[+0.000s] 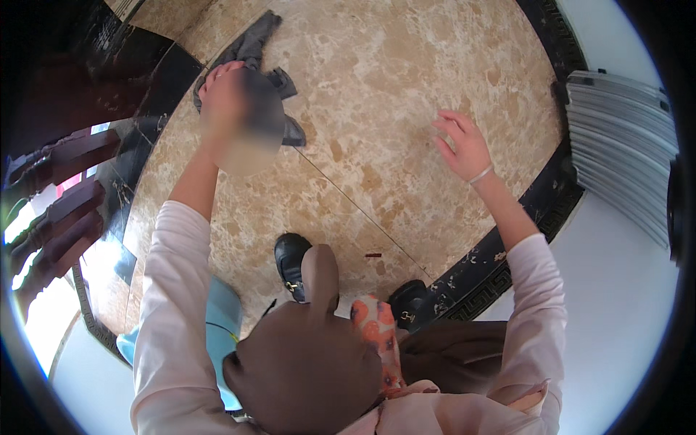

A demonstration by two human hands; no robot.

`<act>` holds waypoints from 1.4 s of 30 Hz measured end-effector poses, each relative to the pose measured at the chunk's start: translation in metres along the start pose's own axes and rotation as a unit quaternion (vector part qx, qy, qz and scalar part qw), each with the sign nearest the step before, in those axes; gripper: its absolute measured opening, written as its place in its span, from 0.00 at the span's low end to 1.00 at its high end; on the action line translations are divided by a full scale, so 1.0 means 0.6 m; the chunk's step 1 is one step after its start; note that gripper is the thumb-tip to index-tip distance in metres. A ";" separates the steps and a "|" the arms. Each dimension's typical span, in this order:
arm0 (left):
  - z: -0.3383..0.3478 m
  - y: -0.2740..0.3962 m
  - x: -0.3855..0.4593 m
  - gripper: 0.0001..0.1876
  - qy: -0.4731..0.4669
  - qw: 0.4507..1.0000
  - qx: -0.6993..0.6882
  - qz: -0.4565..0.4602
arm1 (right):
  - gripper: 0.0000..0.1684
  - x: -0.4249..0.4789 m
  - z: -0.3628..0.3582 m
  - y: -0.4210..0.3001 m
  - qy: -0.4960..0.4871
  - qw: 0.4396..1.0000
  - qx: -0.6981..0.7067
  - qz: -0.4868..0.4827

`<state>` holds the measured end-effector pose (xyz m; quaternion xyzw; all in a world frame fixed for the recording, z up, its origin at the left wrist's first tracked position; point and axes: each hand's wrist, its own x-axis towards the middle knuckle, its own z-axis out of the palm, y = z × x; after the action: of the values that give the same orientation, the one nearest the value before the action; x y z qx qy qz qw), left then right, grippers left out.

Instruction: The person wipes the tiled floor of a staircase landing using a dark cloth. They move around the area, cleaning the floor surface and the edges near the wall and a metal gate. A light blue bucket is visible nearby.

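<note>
My left hand [220, 92] is at the upper left, on a dark grey cloth [255, 43] that lies bunched on the marbled tile floor [380, 109]. A round blurred patch covers part of this hand and the cloth, so the grip is only partly visible. Some fingers show curled at the cloth's edge. My right hand [463, 144], with a light bangle at the wrist, hangs over the floor at the right, fingers apart and holding nothing. A small reddish-brown strip [373, 255] lies on the tiles between my black shoes [292, 263].
A grey ribbed radiator [622, 147] stands at the right wall, above a black patterned border [544, 217]. Dark wooden balusters [65, 217] are at the left. A light blue plastic container [220, 326] stands beside my left leg.
</note>
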<state>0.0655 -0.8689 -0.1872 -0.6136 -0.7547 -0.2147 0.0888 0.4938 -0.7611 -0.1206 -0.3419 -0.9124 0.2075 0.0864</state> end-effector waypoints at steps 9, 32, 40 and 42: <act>0.026 0.350 -0.127 0.24 -0.172 0.965 -0.178 0.084 | 0.18 -0.008 -0.046 -0.056 0.062 0.984 0.050 -0.158; -0.437 0.138 -0.096 0.19 -0.185 0.982 -0.009 -0.047 | 0.32 -0.621 0.040 0.172 0.224 0.754 -0.205 0.582; -0.855 -0.080 -0.608 0.26 -0.012 0.788 0.359 -0.500 | 0.48 -0.390 0.158 -0.135 0.060 0.953 -0.023 0.297; -0.847 -0.059 -0.679 0.26 0.003 0.744 0.254 -0.617 | 0.45 -0.328 0.183 -0.165 0.040 0.987 0.002 0.156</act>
<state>0.0595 -1.4559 0.0966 0.0322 -0.9950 -0.0242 0.0916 0.5507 -0.9935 -0.1792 -0.4883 -0.8431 0.2066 0.0900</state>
